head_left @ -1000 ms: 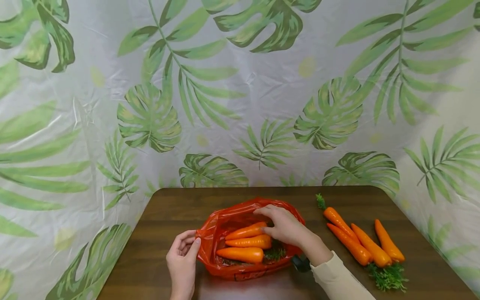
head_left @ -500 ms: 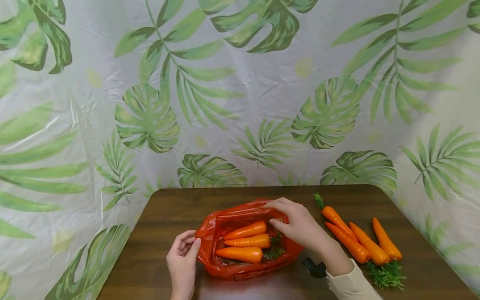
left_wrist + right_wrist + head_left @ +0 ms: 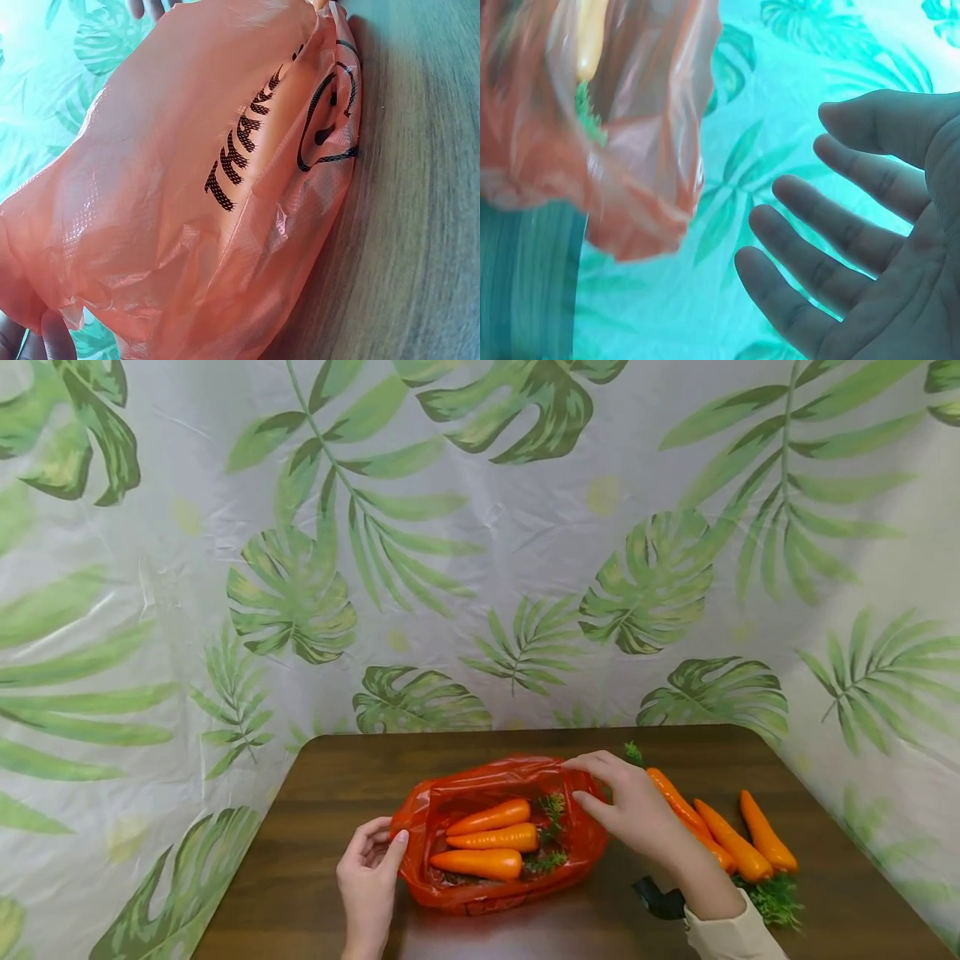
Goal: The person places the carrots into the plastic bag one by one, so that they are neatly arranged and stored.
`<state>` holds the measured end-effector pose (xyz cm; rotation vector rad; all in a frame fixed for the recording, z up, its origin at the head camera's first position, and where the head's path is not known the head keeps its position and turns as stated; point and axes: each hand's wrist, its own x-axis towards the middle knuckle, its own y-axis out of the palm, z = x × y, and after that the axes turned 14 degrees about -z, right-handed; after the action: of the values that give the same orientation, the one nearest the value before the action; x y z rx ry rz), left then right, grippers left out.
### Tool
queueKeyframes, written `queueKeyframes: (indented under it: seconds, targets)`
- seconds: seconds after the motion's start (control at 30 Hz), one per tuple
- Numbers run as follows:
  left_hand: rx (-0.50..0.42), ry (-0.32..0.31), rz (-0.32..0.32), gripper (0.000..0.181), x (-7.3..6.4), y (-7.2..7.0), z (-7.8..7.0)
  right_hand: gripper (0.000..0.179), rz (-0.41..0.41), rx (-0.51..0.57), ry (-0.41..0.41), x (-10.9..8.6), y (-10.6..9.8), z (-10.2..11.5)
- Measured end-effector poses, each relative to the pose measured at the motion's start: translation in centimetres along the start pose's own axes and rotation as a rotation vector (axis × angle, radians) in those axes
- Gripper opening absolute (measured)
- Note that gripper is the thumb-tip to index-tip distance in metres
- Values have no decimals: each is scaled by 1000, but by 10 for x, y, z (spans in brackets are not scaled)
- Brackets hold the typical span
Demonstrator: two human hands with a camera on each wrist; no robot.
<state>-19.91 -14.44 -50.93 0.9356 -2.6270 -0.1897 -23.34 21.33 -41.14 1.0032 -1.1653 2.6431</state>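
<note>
Pinching its edge, the left hand (image 3: 367,875) flanks the gaping red bag (image 3: 534,888).

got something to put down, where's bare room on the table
Best patch: the bare table between its left edge, the red bag and the left hand. A thin strip lies behind the bag. Right side is crowded: right hand, loose carrots.
</note>
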Motion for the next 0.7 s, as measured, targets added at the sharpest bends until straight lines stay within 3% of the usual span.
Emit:
queueKeyframes:
  seconds: [0.4,0.7]
  targets:
    - [39,39,-24,22,4,2,4,42,-101,-104,23,-20,-29,-36]
    - [48,31,-32,21,1,-1,5,35,-127,-161,134,-53,-37,-71]
